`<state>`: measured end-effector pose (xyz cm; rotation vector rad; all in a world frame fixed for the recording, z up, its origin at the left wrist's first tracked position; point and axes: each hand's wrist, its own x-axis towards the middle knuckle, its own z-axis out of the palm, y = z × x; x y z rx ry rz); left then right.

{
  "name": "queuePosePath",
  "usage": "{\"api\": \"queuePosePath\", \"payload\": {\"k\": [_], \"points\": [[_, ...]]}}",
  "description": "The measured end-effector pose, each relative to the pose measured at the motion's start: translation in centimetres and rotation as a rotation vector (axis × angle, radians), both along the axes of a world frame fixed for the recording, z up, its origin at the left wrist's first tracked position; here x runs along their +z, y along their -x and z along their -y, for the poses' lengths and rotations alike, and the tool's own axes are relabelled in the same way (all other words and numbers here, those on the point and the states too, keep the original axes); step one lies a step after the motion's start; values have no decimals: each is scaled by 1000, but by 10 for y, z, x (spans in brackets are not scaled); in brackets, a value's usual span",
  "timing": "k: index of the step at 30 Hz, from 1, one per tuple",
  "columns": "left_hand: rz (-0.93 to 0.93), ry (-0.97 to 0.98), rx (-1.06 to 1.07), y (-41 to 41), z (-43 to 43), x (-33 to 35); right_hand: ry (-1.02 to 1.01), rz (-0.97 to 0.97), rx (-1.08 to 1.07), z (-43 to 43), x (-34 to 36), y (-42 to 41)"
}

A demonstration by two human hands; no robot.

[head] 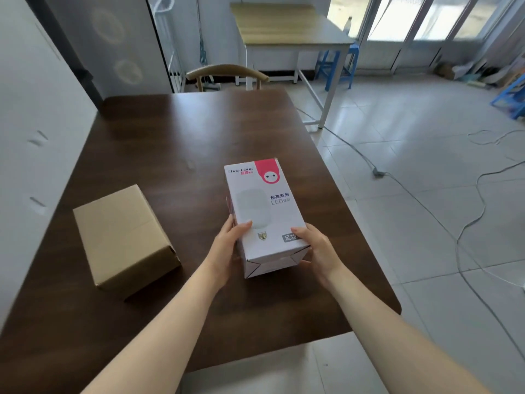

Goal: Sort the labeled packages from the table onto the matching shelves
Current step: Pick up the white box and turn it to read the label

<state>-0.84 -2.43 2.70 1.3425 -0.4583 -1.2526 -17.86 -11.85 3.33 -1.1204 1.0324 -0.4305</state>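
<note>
A white LED bulb box [262, 206] with a pink logo and a printed bulb lies lengthwise over the dark wooden table [159, 143], right of centre. My left hand [227, 248] grips its near left side, thumb on top. My right hand [316, 251] grips its near right corner, fingers under the end flap. A plain brown cardboard box [122, 237] rests on the table to the left, apart from both hands. No shelves are in view.
A wooden chair back [227, 72] stands at the table's far end. Beyond it are a light desk [292, 32] and a blue stool [338, 66]. Cables [377, 172] trail over the tiled floor at right. A white cabinet [31, 109] borders the table's left side.
</note>
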Motion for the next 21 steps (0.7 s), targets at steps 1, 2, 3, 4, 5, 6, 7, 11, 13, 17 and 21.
{"api": "queuePosePath", "payload": {"k": [1, 2, 3, 4, 5, 6, 7, 11, 13, 17, 21], "points": [[12, 31, 6, -4, 2, 17, 27, 22, -4, 2, 15, -3], [24, 70, 12, -8, 4, 35, 56, 50, -7, 4, 32, -7], [32, 114, 21, -13, 6, 54, 84, 84, -5, 7, 51, -11], [37, 157, 29, -18, 7, 74, 114, 119, 2, 8, 73, -15], [45, 200, 28, -23, 8, 95, 149, 151, 17, 10, 95, -19], [60, 239, 24, -28, 8, 118, 184, 184, 31, 11, 117, -22], [83, 269, 24, -31, 7, 142, 215, 216, 40, 13, 139, -25], [176, 386, 48, -41, -1, 236, 323, 353, 77, 8, 229, -33], [254, 460, 51, -45, -8, 280, 374, 442, 82, 2, 272, -38], [405, 574, 51, -49, -31, 359, 463, 546, 96, -11, 342, -47], [497, 660, 70, -51, -59, 412, 534, 624, 136, -27, 387, -58]]}}
